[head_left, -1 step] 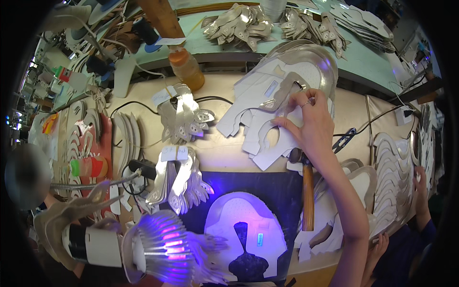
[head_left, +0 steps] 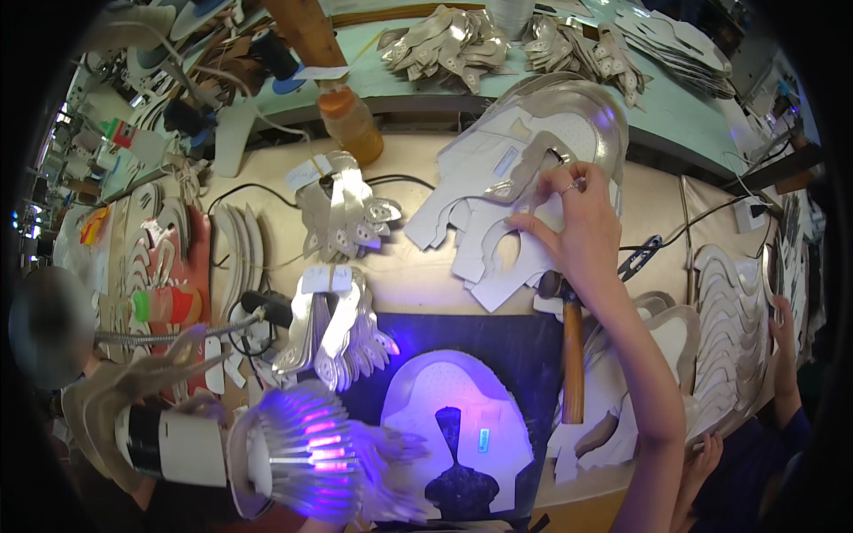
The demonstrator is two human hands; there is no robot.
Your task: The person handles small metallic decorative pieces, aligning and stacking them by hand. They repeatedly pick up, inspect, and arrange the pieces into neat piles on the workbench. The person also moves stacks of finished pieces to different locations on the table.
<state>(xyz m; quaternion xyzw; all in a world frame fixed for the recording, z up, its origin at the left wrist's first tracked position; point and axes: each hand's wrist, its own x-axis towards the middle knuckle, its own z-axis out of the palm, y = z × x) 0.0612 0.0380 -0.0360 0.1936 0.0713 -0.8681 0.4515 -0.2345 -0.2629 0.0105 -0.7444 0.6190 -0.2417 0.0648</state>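
My right hand (head_left: 582,218) reaches over a stack of white and silver-grey cut shoe-upper pieces (head_left: 533,115) at the back right. Its fingers curl onto the top piece (head_left: 475,277), and the thumb presses on it beside a curved cutout. I cannot see my left hand; a ring lamp (head_left: 306,453) with violet light and grey pieces hung about it fill the lower left. Under the light, a rounded white piece (head_left: 444,382) with a keyhole-shaped opening lies on a black mat (head_left: 524,342). A wooden-handled hammer (head_left: 573,364) lies near my right wrist.
Two labelled bundles of silver pieces, the nearer bundle (head_left: 338,324) beside the mat, stand left of centre. A bottle with an orange cap (head_left: 351,124) stands behind. Small scissors (head_left: 640,258) lie to the right. At the right edge, another person's hand (head_left: 782,329) touches overlapping pieces (head_left: 729,329).
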